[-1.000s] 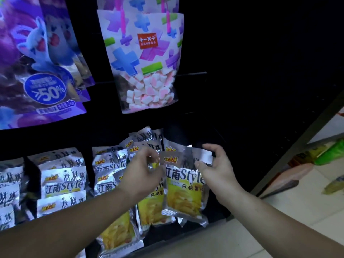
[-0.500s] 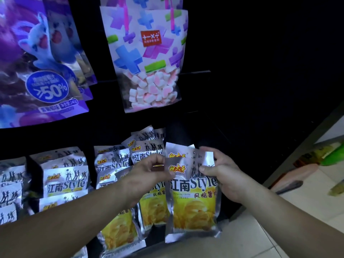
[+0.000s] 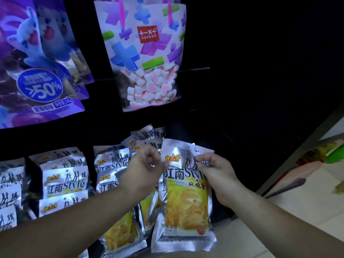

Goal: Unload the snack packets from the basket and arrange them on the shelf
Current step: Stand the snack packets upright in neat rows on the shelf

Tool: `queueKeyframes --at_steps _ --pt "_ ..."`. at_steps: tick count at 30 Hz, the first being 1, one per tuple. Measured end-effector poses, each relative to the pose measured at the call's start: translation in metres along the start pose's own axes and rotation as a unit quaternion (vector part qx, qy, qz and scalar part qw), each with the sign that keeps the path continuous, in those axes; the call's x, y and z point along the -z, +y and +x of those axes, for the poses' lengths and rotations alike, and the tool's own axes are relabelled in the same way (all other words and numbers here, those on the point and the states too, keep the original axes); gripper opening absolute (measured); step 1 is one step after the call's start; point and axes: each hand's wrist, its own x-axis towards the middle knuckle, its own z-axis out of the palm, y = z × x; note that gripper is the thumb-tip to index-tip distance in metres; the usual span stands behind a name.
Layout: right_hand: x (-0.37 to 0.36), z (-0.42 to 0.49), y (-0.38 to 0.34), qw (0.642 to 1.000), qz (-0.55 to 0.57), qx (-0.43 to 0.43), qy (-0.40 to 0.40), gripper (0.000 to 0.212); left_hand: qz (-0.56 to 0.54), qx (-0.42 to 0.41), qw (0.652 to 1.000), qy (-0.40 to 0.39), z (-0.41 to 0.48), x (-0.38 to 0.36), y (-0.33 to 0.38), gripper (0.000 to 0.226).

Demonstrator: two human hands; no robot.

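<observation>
Straightened: packet [image 3: 186, 202] | black shelf [image 3: 242, 118] | pale tiled floor [image 3: 307, 211] at right

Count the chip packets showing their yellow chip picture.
3: the front packet, top pinched between left hand and right hand; a second packet behind it, below the left hand; a third packet lower left, under the left forearm. More may hide behind.

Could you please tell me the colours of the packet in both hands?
The packet is silver foil with a yellow front panel; head view.
</observation>
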Motion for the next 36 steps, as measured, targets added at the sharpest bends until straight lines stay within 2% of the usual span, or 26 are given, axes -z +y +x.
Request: queueKeyframes --at_steps 2,4,9,15,20,22,25,28,30,33,34,36 --pt "0.0 0.0 0.0 1.0 0.008 -0.006 -0.001 0.017 -0.014 -0.023 0.999 -0.024 -0.005 -0.004 0.003 0.011" --pt "0.002 0.001 0.0 1.0 0.017 -0.007 -0.004 0.016 -0.03 -0.017 0.998 -0.054 -0.007 -0.005 0.004 0.017" --pt "0.005 0.001 0.003 0.999 0.027 -0.02 0.0 0.024 -0.022 0.075 0.984 -0.161 -0.007 -0.002 0.004 0.029" --pt "-0.007 0.001 0.011 0.996 0.063 -0.056 -0.038 0.022 -0.053 0.092 0.992 -0.074 -0.006 0.003 -0.002 0.026" --pt "-0.012 0.002 0.016 0.996 0.063 -0.053 -0.04 0.028 -0.037 0.114 0.979 -0.164 -0.011 0.004 -0.005 0.031" --pt "-0.014 0.006 0.021 0.997 0.045 -0.045 -0.044 0.023 -0.022 0.111 0.985 -0.134 -0.01 0.008 -0.007 0.031" --pt "-0.004 0.025 0.036 0.999 -0.019 -0.026 0.002 0.019 0.028 0.144 0.987 -0.067 -0.005 0.022 -0.012 0.034" --pt "0.01 0.042 0.06 0.993 -0.116 -0.016 0.036 0.028 0.071 0.16 0.983 -0.05 -0.003 0.036 -0.032 0.034" --pt "0.011 0.054 0.085 0.978 -0.21 0.008 -0.008 0.03 0.066 0.167 0.982 -0.055 -0.007 0.042 -0.046 0.033" --pt "-0.003 0.072 0.112 0.943 -0.31 0.041 -0.115 0.024 0.043 0.17 0.984 -0.037 -0.005 0.046 -0.057 0.032" --pt "-0.01 0.078 0.116 0.924 -0.351 0.055 -0.145 0.03 0.042 0.169 0.984 -0.031 -0.003 0.047 -0.059 0.031" --pt "-0.022 0.086 0.125 0.859 -0.461 0.089 -0.206 0.046 0.048 0.168 0.984 -0.027 0.0 0.043 -0.066 0.028"
